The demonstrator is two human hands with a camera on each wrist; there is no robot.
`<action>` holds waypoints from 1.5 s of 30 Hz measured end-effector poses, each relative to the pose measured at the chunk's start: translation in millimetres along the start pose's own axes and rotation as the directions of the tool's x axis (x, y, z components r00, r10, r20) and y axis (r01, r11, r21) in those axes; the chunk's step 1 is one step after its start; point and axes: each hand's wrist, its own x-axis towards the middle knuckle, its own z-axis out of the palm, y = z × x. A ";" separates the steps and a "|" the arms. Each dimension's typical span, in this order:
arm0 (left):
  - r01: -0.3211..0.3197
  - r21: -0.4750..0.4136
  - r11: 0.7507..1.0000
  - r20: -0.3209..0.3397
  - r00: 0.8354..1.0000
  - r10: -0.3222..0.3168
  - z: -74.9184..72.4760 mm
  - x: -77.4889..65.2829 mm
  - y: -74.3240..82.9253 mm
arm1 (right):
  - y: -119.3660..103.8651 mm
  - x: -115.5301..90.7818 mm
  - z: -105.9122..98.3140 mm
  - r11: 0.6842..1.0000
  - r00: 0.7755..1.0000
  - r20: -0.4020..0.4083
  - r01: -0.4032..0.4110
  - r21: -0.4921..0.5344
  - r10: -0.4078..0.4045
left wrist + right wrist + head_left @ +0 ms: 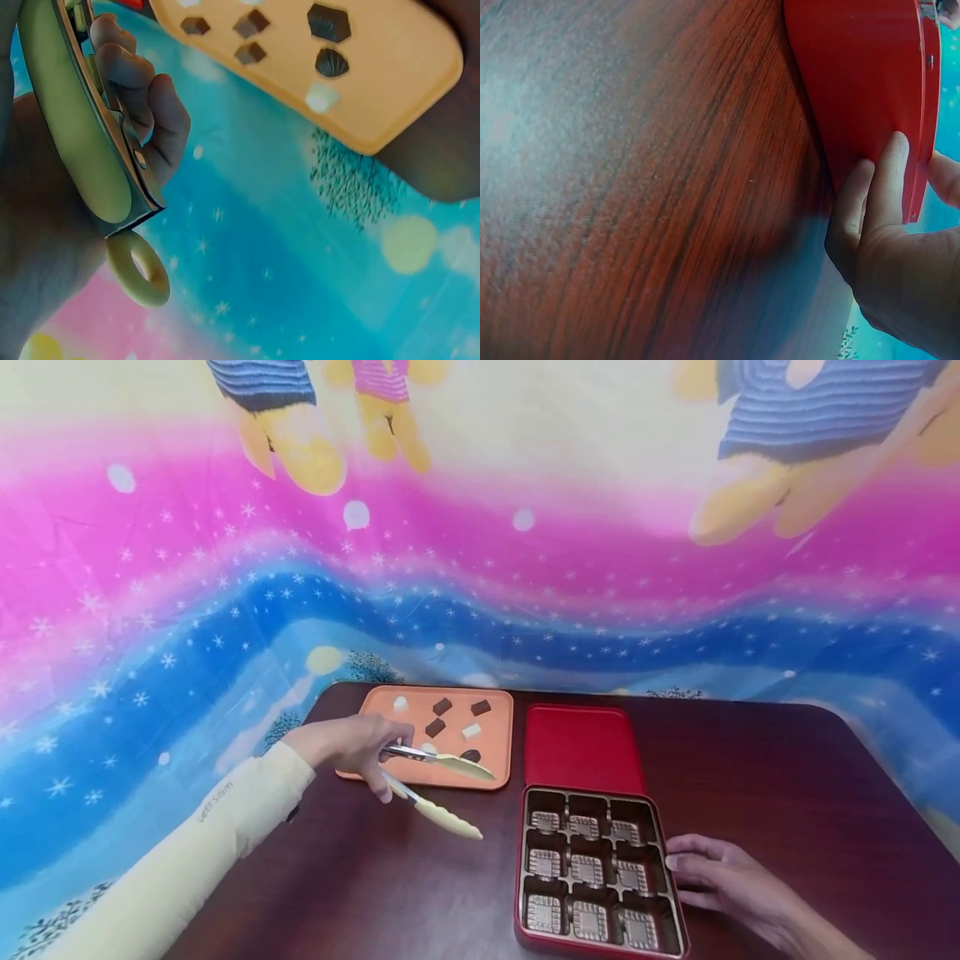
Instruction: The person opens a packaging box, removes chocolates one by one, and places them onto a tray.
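In the head view my left hand grips kitchen tongs with pale yellow tips. The tongs' arms are spread, with nothing between the tips. They hang over the right front edge of an orange tray. Dark chocolates and white chocolates lie on that tray. My right hand touches the right side of a red tin, its fingers stretched along the wall and the thumb by the rim. Ribbed bottoms show in the several compartments of the tin's brown insert.
Behind the tin lies a flat red lid, right of the orange tray. All stand on a dark wood-grain table. A printed cloth hangs along the table's back and sides.
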 end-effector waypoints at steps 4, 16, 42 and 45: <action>-0.017 -0.031 0.999 0.009 1.000 0.017 14.7 0.4 1.1 | -0.4 0.0 -0.1 1.000 1.000 -0.003 -0.003 0.007 0.003; -0.085 -0.100 0.991 -0.009 0.996 0.085 56.8 5.0 -3.3 | -0.9 0.5 0.3 1.000 1.000 -0.005 0.001 0.003 -0.001; -0.083 0.040 0.996 -0.073 0.994 0.086 107.8 15.5 -13.2 | -1.4 -0.3 1.1 1.000 1.000 -0.017 -0.004 0.005 0.004; -0.075 0.060 0.995 -0.085 0.993 0.080 113.2 15.7 -14.8 | -1.5 0.2 1.3 1.000 1.000 -0.018 -0.006 0.004 0.006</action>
